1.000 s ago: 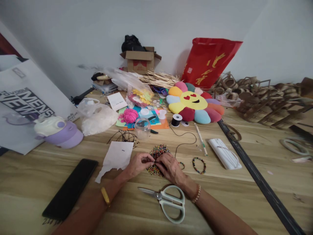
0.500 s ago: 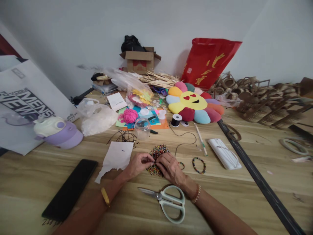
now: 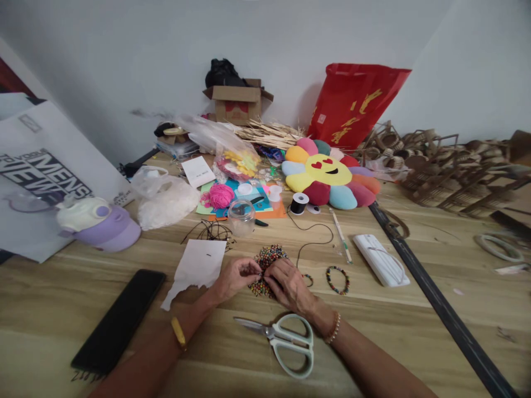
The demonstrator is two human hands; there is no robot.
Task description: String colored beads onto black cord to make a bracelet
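Observation:
Over a pile of small multicoloured beads [image 3: 271,254], the fingertips of both hands nearly meet. My left hand [image 3: 235,277] is closed in a pinch on what looks like a tiny bead. Facing it, my right hand [image 3: 291,284] pinches a thin black cord, its end mostly hidden by the fingers. From a spool of black cord [image 3: 299,204] a line [image 3: 317,228] curves down behind the right hand. A short beaded strand [image 3: 308,280] shows beside that hand, and a finished-looking bead bracelet [image 3: 337,280] lies farther right.
White-handled scissors [image 3: 291,345] lie just below the hands. Left are torn white paper [image 3: 199,265], a black phone [image 3: 119,320] and cut black cords [image 3: 209,231]. A clear jar [image 3: 241,218] stands behind the beads, a flower cushion [image 3: 329,172] farther back, a white case [image 3: 380,261] rightward.
Both hands keep their place over the beads. Only the fingertips shift slightly around the tiny thing between them.

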